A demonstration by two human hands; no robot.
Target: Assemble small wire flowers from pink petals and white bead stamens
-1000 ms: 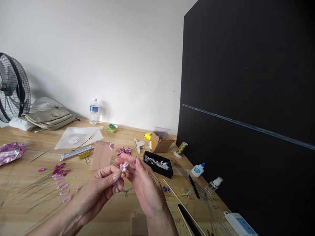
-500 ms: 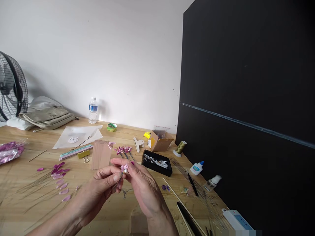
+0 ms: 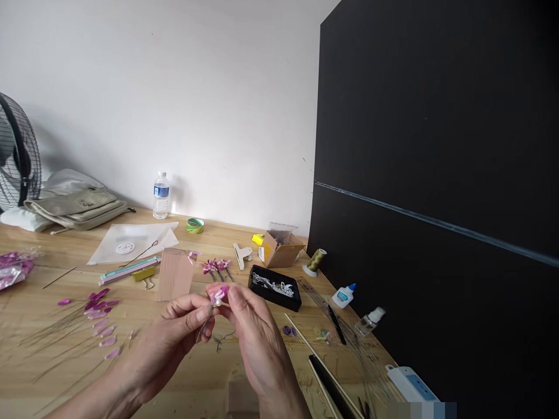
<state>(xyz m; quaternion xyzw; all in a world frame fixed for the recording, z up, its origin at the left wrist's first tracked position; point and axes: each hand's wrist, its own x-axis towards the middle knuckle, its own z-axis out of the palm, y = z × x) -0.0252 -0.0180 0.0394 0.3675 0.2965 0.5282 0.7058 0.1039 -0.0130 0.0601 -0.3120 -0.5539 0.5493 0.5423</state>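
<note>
A small pink artificial flower [image 3: 218, 294] with a white pearl bead and thin wire stems is held up between both hands. My left hand [image 3: 186, 326] is closed, pinching the stems just below the bead between thumb and fingers. Around the flower's right side curls my right hand [image 3: 253, 331], its thumb and fingertips on the petals; some of its fingers are hidden behind. Loose pink petals on wires [image 3: 102, 314] lie to the left of the hands. Just beyond them lie finished-looking pink flowers [image 3: 215, 267] with dark stems.
Past the hands stand a black tray [image 3: 275, 288] of metal pieces and a cardboard box [image 3: 282, 253]. A glue bottle [image 3: 343, 295], a spray bottle [image 3: 371, 321] and a power strip [image 3: 413, 384] line the black panel [image 3: 428, 145]. A water bottle [image 3: 161, 195] stands by the wall.
The flower has turned between my fingers, so a darker pink petal now shows beside the pearl. Both hands stay in nearly the same place; the view has shifted slightly right.
</note>
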